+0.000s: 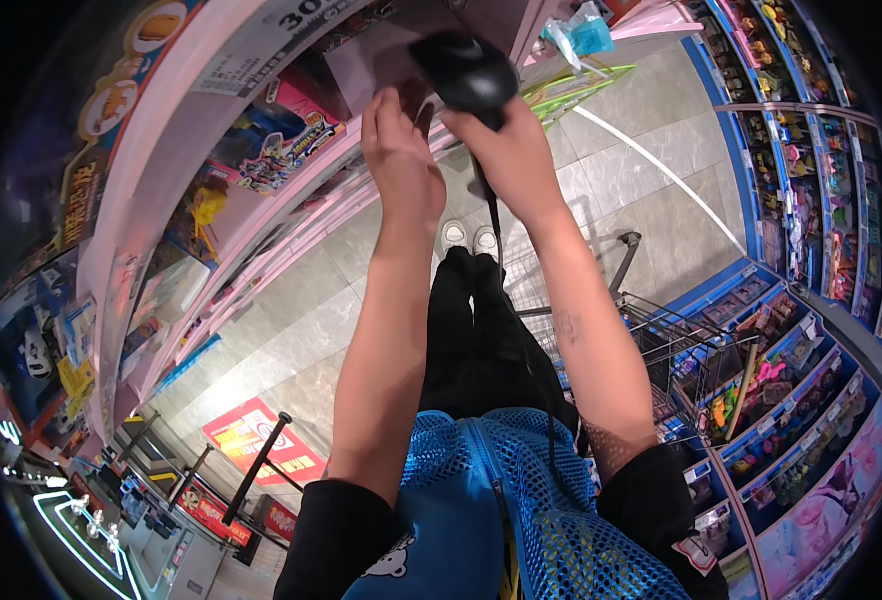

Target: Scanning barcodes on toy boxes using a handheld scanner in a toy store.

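A black handheld scanner (469,73) is gripped by its handle in my right hand (516,157), its rounded head reaching toward the pink shelf (302,191). From the handle a black cable (495,217) runs down along my leg. Just left of the scanner, my left hand (402,154) is raised with its palm turned inward and its fingers extended; no object shows in it. Some fingertips are in shadow. Boxed toys (276,146) sit on the shelf left of that hand, below a price label (238,56).
A wire shopping cart (658,330) stands to my right. Beyond it, blue-edged shelves (786,405) hold many small packaged goods. A yellow-green frame (583,94) juts out ahead over the tiled floor (636,172). At lower left are a red floor sign (264,442) and black-posted rails (257,469).
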The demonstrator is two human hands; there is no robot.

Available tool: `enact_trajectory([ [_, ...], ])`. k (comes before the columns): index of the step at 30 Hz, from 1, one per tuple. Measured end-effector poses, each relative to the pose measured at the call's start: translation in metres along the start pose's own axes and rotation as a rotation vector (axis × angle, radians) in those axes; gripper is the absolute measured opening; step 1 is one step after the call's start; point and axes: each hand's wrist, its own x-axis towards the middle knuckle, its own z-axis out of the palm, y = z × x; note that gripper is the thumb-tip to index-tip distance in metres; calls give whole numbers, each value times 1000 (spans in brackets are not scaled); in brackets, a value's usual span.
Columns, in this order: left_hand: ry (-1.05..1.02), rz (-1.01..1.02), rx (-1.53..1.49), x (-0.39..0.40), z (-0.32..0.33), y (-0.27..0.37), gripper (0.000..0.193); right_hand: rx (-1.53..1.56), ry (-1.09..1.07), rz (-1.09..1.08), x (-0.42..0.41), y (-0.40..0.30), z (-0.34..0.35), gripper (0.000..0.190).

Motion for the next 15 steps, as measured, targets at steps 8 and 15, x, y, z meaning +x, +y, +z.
enact_trajectory([
  [8,-54,-220,205,-73,-48,28,18,-187,-45,191,-76,-27,-65,40],
  [15,-170,-360,147,-130,-54,65,15,-182,-128,230,-150,-37,-105,43],
])
